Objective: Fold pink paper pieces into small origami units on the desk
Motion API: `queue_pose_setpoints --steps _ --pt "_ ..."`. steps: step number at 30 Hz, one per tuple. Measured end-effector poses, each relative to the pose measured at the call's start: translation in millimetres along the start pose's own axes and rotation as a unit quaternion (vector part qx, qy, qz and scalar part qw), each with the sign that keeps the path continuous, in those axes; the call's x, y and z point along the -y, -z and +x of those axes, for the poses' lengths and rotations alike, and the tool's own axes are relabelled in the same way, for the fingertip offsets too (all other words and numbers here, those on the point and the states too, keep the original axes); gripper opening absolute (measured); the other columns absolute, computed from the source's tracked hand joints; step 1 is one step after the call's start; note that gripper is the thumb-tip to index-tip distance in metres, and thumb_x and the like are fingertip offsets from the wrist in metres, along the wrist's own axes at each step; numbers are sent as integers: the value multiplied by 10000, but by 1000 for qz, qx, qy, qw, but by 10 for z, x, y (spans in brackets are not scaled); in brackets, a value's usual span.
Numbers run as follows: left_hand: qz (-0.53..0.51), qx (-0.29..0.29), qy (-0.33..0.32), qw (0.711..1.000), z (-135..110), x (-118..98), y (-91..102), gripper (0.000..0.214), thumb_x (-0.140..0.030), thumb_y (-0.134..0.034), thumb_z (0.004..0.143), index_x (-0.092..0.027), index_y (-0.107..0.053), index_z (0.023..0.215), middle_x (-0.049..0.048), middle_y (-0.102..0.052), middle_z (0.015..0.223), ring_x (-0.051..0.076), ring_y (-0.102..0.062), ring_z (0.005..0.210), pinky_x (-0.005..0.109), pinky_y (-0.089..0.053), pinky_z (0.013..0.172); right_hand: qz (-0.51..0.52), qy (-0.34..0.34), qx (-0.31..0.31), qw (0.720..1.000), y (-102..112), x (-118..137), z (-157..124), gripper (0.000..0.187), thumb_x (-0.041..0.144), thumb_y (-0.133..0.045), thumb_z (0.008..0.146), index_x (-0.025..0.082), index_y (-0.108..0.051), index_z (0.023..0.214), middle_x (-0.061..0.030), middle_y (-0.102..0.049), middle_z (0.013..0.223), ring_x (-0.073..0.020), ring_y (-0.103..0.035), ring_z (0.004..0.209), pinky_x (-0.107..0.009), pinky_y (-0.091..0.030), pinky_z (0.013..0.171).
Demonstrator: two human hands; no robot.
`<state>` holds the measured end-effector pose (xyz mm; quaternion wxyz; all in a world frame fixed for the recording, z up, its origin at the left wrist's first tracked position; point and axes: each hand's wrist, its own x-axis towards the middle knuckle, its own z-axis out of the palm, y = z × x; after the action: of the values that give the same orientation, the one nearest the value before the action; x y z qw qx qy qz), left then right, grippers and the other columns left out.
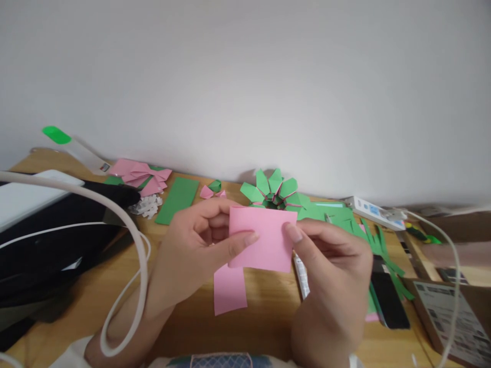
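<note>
A pink sheet of paper (264,250), squarish and seemingly folded at its left edge, is held up in front of me. My left hand (207,240) grips its left side, thumb across the front and fingers behind. At the right edge my right hand (326,266) pinches it between thumb and fingers. Below, a second pink paper piece (230,294) lies on the wooden table (184,327), its top hidden by the held sheet. Just beyond the sheet stands a green and pink folded-paper flower (274,186), its lower part covered.
Folded pink pieces (141,174), a green rectangle (178,199) and white scraps (148,206) lie back left. To the right are green paper strips (379,245), a power strip (376,212), a phone (389,299) and a cardboard box (452,317). A white cable (141,266) loops near my left forearm.
</note>
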<state>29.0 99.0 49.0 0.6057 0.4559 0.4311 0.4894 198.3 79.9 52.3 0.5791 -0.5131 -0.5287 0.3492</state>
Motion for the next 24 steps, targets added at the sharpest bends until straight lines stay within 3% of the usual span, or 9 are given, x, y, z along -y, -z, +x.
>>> queue_pose_setpoints --steps 10,13,18,24 --pt "-21 19 4 1000 4 16 14 177 -249 -784 724 -207 -683 863 10 -730 715 143 -671 602 190 -518 492 -1 0 -15 1000 -15 1 3 121 178 -754 768 289 -753 721 85 -699 604 -65 -587 547 -163 -469 527" --pt "-27 23 -2 999 8 18 13 186 -233 -787 723 -225 -691 883 2 -743 772 141 -688 685 191 -540 575 -6 -4 -11 1000 3 -15 17 114 174 -749 770 274 -749 715 77 -696 602 -70 -580 545 -172 -460 521" --pt "-51 -25 -29 998 41 20 -4 63 -272 -749 755 -220 -714 759 -14 -689 681 112 -628 639 188 -499 573 -8 -7 10 1000 37 -55 29 108 169 -756 761 274 -750 736 75 -689 605 -72 -573 557 -172 -460 526" --pt "-12 -62 -50 997 75 9 17 119 -275 -731 744 -192 -706 663 -17 -658 597 110 -586 571 209 -490 536 -13 -6 -20 1000 35 -82 0 67 183 -765 752 241 -751 724 38 -699 626 -104 -594 556 -213 -479 523"
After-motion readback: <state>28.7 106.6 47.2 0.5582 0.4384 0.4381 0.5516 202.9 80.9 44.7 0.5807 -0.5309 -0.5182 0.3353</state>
